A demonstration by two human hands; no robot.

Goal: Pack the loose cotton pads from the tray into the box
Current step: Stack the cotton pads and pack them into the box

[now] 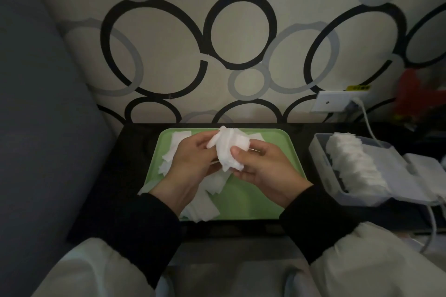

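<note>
A green tray point(251, 202) lies on a low black table, with several loose white cotton pads point(205, 207) scattered over its left and near side. Above the tray, both hands hold one bunch of cotton pads point(229, 149) between them. My left hand point(190, 166) curls round the bunch from the left. From the right, my right hand point(263, 169) pinches it, thumb on the front. To the right of the tray stands an open white box point(321, 159) with a row of pads point(354, 166) packed inside.
The black table point(115, 176) stands against a wall with a ring pattern. A wall socket with a white cable point(366, 116) is behind the box. A grey cushion fills the left side. My knees in pale trousers are at the bottom edge.
</note>
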